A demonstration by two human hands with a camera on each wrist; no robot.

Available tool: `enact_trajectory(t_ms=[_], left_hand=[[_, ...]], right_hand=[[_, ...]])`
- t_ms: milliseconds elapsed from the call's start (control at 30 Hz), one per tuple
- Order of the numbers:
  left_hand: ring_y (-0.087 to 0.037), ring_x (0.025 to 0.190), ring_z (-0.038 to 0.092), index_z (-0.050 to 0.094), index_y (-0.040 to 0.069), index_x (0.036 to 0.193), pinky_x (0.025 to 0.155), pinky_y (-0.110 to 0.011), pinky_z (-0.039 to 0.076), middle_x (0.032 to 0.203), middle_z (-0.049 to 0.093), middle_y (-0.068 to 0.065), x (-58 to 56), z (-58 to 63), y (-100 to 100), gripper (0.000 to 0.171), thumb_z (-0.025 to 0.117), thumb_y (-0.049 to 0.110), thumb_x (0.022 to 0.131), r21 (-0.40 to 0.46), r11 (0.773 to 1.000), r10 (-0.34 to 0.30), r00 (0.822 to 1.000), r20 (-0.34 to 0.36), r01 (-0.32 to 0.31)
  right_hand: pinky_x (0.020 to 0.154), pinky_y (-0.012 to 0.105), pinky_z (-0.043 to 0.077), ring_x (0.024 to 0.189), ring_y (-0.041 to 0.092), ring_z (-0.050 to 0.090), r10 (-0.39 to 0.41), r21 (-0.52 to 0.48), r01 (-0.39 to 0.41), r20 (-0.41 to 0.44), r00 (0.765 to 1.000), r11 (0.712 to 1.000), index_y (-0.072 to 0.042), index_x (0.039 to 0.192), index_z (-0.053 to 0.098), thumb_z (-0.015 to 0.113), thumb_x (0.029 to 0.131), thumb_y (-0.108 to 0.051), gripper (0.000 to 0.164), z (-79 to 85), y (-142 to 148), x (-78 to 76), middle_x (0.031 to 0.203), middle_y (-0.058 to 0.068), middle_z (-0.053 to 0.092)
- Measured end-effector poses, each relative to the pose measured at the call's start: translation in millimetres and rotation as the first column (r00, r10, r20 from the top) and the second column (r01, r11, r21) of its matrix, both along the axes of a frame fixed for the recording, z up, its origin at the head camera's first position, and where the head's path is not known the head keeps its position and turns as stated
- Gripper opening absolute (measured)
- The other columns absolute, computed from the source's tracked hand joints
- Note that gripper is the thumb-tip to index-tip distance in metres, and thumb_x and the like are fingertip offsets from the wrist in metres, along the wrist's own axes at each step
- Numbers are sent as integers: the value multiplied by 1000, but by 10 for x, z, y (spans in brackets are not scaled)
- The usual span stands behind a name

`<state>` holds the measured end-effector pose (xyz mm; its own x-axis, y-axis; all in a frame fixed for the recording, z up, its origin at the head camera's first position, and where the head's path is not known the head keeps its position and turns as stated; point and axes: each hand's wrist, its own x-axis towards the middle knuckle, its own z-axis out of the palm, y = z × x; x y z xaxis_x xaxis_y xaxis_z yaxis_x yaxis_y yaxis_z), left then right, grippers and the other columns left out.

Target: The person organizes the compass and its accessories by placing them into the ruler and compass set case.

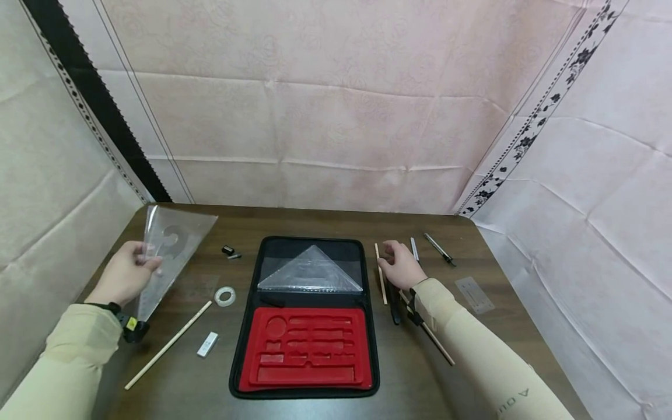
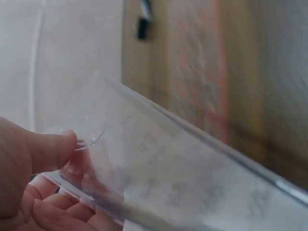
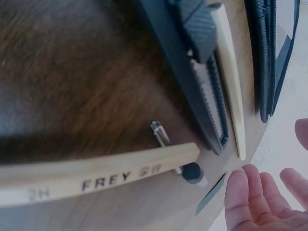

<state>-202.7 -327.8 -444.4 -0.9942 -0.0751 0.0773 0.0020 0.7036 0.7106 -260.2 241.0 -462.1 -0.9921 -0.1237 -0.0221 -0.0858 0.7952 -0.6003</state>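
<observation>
My left hand (image 1: 128,271) pinches a clear plastic set square (image 1: 184,236) between thumb and fingers, raised and tilted at the table's left side. The left wrist view shows the thumb at the cut-out in the set square (image 2: 163,163). My right hand (image 1: 401,262) hovers to the right of the case, fingers loosely bent, with nothing visible in its grasp. Near it are a black utility knife (image 3: 192,91), a thin wooden stick (image 3: 233,86) and a wooden pencil (image 3: 106,171) marked 2H. Between the hands lies an open black case (image 1: 241,350) with a red moulded tray (image 1: 310,376).
A clear triangle (image 1: 315,274) lies in the case's lid. On the left are a wooden stick (image 1: 168,345), white eraser (image 1: 207,344), tape roll (image 1: 224,296) and small black piece (image 1: 228,250). On the right are a metal drawing tool (image 1: 440,249) and a clear template (image 1: 474,294).
</observation>
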Motion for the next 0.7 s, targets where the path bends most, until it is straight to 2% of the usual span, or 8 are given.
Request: enact_trajectory(t_ms=[100,200,300,400,500,600,700], left_hand=[[-25,80,63,36,-14,128,61,-32,47,104,58,-28,-37,99,191,46,52,19,101,10,999,-41,999,-32,41],[-26,80,63,39,-11,127,61,-30,48,102,59,-24,-62,176,372,41,53,17,100,20,995,-100,994,-41,101],[-24,81,63,42,-9,126,62,-28,49,101,61,-21,-82,211,546,40,54,19,100,45,987,-154,988,-3,154],[-24,84,64,41,-8,126,65,-29,51,103,62,-20,-101,223,725,41,54,22,100,112,976,-193,980,51,186],[-24,89,65,40,-7,127,71,-29,54,104,62,-21,-116,240,921,41,53,22,101,236,951,-224,971,79,200],[-24,90,65,39,-7,125,75,-30,54,104,61,-23,-129,246,1120,38,53,18,101,361,907,-261,962,79,216],[-22,87,65,38,-8,122,75,-30,54,102,61,-23,-143,209,1302,34,53,13,100,441,867,-289,955,67,232]], right_hand=[[88,48,48,108,32,57,4,-6,-4,-2,1000,1000,-4,140,42,59,97,-25,51,10,-1,11,129,20,50],[88,48,48,108,32,57,4,-13,-4,-5,1000,1000,-4,140,42,60,96,-25,52,22,-5,16,130,20,50],[88,48,48,107,33,58,7,-13,-7,-12,1000,1000,-4,139,43,60,96,-25,51,29,-6,24,129,21,50],[88,48,48,107,32,58,5,-9,-5,-13,1000,1000,-4,139,43,60,96,-24,50,37,-13,29,129,21,51],[88,47,48,108,31,57,1,-7,-1,-13,1000,1000,-5,139,43,60,96,-26,51,21,-22,4,129,19,51],[88,47,48,110,30,57,7,-16,-7,-20,1000,1000,-5,139,43,60,96,-27,51,16,-66,-17,129,19,51],[89,46,47,110,29,56,17,-34,-18,-32,999,999,-4,139,44,60,97,-27,51,38,-144,-19,127,17,53]])
